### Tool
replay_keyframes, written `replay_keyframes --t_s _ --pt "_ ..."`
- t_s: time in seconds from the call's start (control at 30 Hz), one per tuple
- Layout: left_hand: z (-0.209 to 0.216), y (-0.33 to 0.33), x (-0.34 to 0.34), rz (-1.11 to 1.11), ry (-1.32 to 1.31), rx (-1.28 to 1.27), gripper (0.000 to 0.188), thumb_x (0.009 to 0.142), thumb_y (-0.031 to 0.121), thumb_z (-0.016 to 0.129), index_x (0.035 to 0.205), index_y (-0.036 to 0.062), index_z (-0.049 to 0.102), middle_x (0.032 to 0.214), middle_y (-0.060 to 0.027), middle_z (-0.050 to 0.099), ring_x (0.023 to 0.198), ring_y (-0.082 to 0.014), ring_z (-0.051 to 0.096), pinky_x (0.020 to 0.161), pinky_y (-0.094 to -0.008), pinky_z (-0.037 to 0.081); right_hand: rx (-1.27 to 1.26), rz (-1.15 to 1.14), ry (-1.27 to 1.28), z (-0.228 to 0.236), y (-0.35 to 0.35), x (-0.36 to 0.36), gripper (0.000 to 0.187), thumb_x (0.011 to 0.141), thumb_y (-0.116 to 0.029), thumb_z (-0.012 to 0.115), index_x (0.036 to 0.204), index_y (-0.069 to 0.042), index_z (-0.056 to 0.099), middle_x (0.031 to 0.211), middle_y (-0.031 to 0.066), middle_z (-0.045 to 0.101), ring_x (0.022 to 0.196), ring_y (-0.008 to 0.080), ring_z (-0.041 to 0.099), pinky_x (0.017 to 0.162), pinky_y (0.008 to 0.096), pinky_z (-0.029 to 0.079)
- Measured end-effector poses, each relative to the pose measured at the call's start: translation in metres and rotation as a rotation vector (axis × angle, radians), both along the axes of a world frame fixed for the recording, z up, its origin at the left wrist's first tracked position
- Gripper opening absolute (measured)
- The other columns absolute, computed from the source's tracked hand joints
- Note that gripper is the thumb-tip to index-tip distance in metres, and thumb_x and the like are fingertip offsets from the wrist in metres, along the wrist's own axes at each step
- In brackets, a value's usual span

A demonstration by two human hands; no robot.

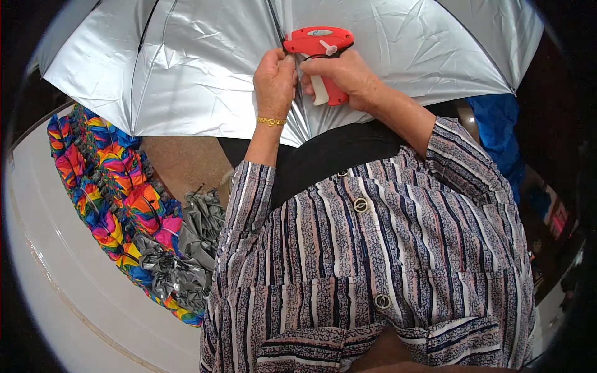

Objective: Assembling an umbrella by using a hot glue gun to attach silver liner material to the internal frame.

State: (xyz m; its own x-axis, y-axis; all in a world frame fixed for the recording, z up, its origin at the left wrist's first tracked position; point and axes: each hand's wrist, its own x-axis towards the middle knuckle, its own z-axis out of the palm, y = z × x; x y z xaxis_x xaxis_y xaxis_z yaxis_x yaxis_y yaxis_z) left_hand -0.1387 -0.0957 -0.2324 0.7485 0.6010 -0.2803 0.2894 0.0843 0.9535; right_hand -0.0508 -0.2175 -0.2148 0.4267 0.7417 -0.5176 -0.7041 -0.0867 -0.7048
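A silver-coated umbrella canopy (199, 74) lies spread across the far side, with dark ribs running through it. In my right hand (349, 73) is a red tagging gun (308, 45) with a pale trigger; my fingers wrap round its grip. Its nose points left, close to my left hand (273, 81). The left fingers are closed in a pinch on the umbrella beside a rib, just under the nose. What exactly lies between those fingertips is hidden. A gold bracelet (271, 121) circles my left wrist.
Bundled umbrellas in rainbow colours (118, 199) lie in rows at the left, with crumpled silver-grey fabric (174, 267) beside them. A white curved surface (56, 248) runs along the left edge. Blue material (497, 137) hangs at the right, past my right elbow.
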Motion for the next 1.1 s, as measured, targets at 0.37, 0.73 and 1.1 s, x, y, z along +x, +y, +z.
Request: replay_keyframes --t_s 0.37,0.73,1.1 --pt "0.0 -0.001 -0.001 -0.003 -0.007 0.047 0.016 0.093 0.015 0.051 0.096 0.0005 0.056 0.058 0.0032 0.047 0.042 -0.0027 0.035 0.036 -0.0181 0.027 -0.043 0.014 -0.027 -0.003 -0.001 -0.001 0.012 0.075 -0.013 0.066 0.078 -0.004 0.06 0.062 0.0058 0.058 0.051 0.0142 0.055 0.044 0.0283 0.043" --pt "-0.002 0.017 -0.003 0.124 -0.023 -0.04 0.011 0.089 0.013 0.056 0.085 0.0029 0.055 0.056 0.0034 0.045 0.046 -0.0035 0.04 0.039 -0.0202 0.03 0.066 -0.06 0.064 -0.002 0.008 -0.004 0.011 0.073 -0.01 0.066 0.074 0.0 0.062 0.065 0.0089 0.063 0.057 0.0171 0.063 0.049 0.0291 0.049" --pt "0.009 0.019 -0.011 -0.149 0.462 0.25 0.024 0.084 0.026 0.055 0.084 0.0017 0.059 0.063 -0.0136 0.059 0.063 -0.0261 0.061 0.061 -0.0382 0.047 0.107 -0.278 0.272 0.012 0.0 0.023 0.025 0.079 -0.009 0.065 0.1 0.0 0.055 0.083 0.016 0.065 0.069 0.0264 0.067 0.061 0.0396 0.058"
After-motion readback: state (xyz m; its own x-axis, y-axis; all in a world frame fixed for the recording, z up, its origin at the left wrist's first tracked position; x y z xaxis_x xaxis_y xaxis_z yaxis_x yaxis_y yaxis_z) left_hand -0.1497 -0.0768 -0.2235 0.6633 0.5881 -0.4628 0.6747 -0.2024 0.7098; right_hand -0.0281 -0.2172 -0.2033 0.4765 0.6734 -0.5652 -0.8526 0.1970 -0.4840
